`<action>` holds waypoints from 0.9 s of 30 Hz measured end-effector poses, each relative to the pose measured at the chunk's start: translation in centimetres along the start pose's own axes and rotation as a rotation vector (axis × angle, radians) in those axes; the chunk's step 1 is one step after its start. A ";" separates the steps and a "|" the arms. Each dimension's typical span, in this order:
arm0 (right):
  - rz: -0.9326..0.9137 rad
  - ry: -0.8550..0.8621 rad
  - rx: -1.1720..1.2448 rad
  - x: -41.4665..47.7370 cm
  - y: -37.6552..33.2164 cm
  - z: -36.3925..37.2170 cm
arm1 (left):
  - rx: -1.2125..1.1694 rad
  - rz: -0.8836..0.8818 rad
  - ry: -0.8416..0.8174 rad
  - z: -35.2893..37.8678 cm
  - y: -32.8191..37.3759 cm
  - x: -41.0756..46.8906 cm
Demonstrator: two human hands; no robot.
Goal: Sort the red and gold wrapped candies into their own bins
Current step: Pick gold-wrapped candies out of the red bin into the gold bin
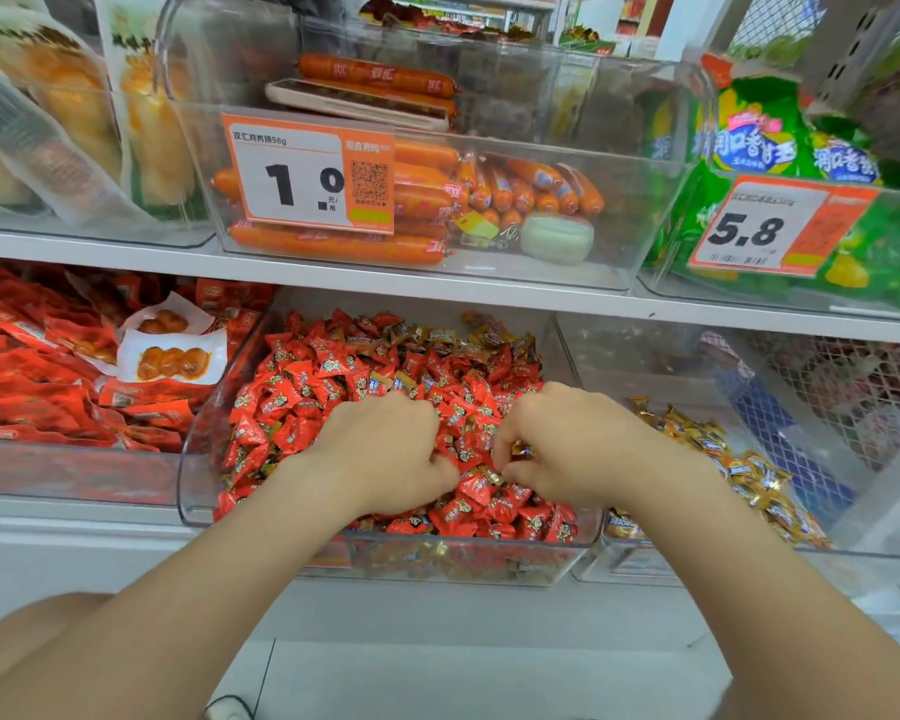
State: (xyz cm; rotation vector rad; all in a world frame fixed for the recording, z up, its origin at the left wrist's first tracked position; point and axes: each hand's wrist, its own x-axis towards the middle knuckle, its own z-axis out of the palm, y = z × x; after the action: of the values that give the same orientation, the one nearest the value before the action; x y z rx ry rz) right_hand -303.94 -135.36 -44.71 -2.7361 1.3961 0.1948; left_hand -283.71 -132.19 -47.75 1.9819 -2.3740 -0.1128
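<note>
A clear middle bin (pixel 198 491) on the lower shelf is heaped with red wrapped candies (pixel 302 387), and gold wrapped candies (pixel 489 345) are mixed in, mostly at the back. Both my hands are in this bin. My left hand (pixel 385 454) lies on the heap with its fingers curled down into the red candies; what it holds is hidden. My right hand (pixel 562 449) has curled fingers that pinch a gold candy (pixel 521 450). To the right, a second clear bin (pixel 853 532) holds only gold candies (pixel 749 470).
Left of the candy bin stands a bin of red snack packets (pixel 48 376). The shelf above (pixel 437 283) carries bins of orange sausages (pixel 427 200), green bags (pixel 780 148) and price tags. Wire mesh (pixel 853 397) closes off the right end.
</note>
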 end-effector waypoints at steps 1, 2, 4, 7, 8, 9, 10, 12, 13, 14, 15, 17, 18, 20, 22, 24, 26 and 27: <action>0.011 -0.009 -0.028 0.2 -0.3 0.0 | -0.030 0.000 0.040 0.0 -0.1 -0.2; 0.020 -0.024 -0.070 0.5 -0.5 0.2 | -0.050 -0.004 0.083 0.1 -0.1 -0.3; 0.034 -0.049 -0.133 1.2 -0.6 0.7 | -0.059 -0.017 0.162 0.2 -0.2 -0.4; 0.039 -0.072 -0.127 2.0 -0.6 0.7 | -0.031 0.011 0.200 0.6 -0.2 -0.5; 0.037 -0.063 -0.108 2.1 -0.6 0.9 | -0.058 0.029 0.182 0.7 -0.2 -0.4; 0.031 -0.043 -0.090 2.1 -0.6 1.1 | -0.106 0.040 0.159 0.7 -0.3 -0.4; 0.027 -0.017 -0.075 2.1 -0.5 1.3 | -0.157 0.044 0.144 0.7 -0.4 -0.3; 0.018 0.061 -0.023 1.8 -0.2 1.5 | -0.223 0.051 0.137 0.7 -0.5 -0.1; 0.015 0.103 0.021 1.5 -0.1 1.4 | -0.243 0.063 0.138 0.7 -0.6 0.1; 0.009 0.145 0.079 1.2 0.1 1.2 | -0.253 0.086 0.134 0.6 -0.6 0.2; -0.006 0.193 0.140 0.8 0.4 0.9 | -0.248 0.118 0.128 0.5 -0.6 0.2; -0.027 0.273 0.238 0.1 0.9 0.3 | -0.215 0.178 0.090 0.3 -0.5 0.4; -0.019 0.297 0.281 -0.2 1.1 0.1 | -0.193 0.200 0.065 0.3 -0.5 0.5; 0.004 0.338 0.355 -0.8 1.5 0.0 | -0.126 0.254 0.012 0.4 -0.3 0.6; 0.014 0.387 0.386 -1.2 1.7 0.2 | -0.052 0.304 -0.028 0.6 0.2 0.6; 0.020 0.425 0.416 -1.4 1.8 0.3 | 0.007 0.332 -0.047 1.0 0.6 0.7; 0.017 0.438 0.462 -1.6 1.8 0.5 | 0.044 0.329 -0.059 1.2 0.7 0.9; 0.013 0.438 0.480 -1.7 1.8 0.5 | 0.053 0.322 -0.065 1.3 0.6 1.0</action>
State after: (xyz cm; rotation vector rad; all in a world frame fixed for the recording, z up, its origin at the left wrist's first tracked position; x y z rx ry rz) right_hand -306.40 -134.97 -44.95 -2.4396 1.3197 -0.6863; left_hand -284.58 -133.03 -48.97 1.6086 -2.7253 -0.1036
